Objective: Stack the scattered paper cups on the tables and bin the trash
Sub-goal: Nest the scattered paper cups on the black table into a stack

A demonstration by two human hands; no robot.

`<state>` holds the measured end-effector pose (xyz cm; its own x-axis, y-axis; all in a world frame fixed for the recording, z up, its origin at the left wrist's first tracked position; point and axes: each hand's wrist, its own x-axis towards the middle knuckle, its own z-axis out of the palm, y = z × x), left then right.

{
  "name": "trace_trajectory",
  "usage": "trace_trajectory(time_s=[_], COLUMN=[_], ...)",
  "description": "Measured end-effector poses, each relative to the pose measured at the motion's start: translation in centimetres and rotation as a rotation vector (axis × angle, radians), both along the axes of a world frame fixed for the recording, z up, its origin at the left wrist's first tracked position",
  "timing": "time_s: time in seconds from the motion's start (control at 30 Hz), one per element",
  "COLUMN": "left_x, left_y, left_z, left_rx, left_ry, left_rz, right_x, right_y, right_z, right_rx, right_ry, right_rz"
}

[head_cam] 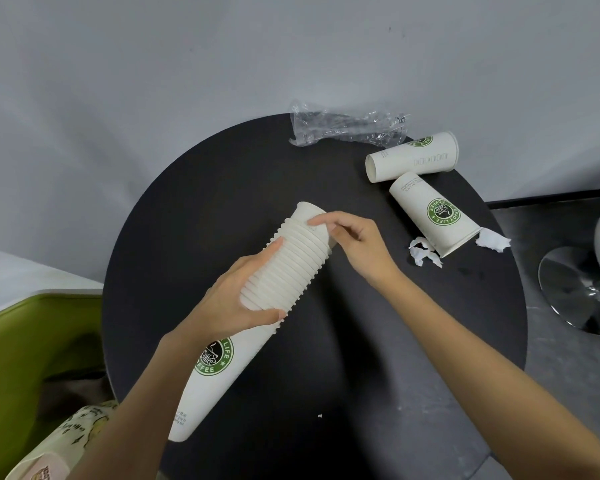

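Fabric of a dull olive green covers a padded seat at the left edge, with a cream printed bag below it. Beside these stands the round counter, matt black and smooth.

Over its left half, a stack of paper cups is held tilted, its lowest cup toward the person and its narrow end pointing away. The rolled rims form a tight row of white ribs, and the lowest cup carries a round green coffee logo. The left grip is wrapped round the ribbed middle, fingers over the top and thumb underneath. The right grip meets the far end of the stack, with its index finger laid along the end cup, the thumb set against it from below and the other fingers loosely curled.

At the far edge lies a crumpled clear plastic sleeve, glossy and creased. Right of it, two loose paper cups lie on their sides and touch: the far cup and the near cup, which shows its logo. Torn white paper scraps lie at the near cup's mouth. On the grey floor further right sits a polished chrome stool base.
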<state>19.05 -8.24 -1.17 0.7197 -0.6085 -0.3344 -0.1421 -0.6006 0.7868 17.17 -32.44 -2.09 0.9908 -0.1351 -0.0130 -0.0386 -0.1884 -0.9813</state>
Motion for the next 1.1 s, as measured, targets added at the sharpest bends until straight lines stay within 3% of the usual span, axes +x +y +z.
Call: trace_trajectory(time_s=[0.4, 0.6, 1.1], left_x=[-0.3, -0.3, -0.1], left_y=[-0.8, -0.8, -3.5], left_z=[0.0, -0.4, -0.1], left_rx=[-0.018, -0.017, -0.033], left_ry=[0.016, 0.024, 0.034], left_rz=[0.007, 0.007, -0.041], right_x=[-0.8, -1.5, -2.2], right_y=[1.3, 2.0, -0.9], right_z=[0.6, 0.6, 0.6], right_rx=[0.082, 0.25, 0.238], right_ry=[0.027, 0.057, 0.016], right_rz=[-0.033, -0.013, -0.225])
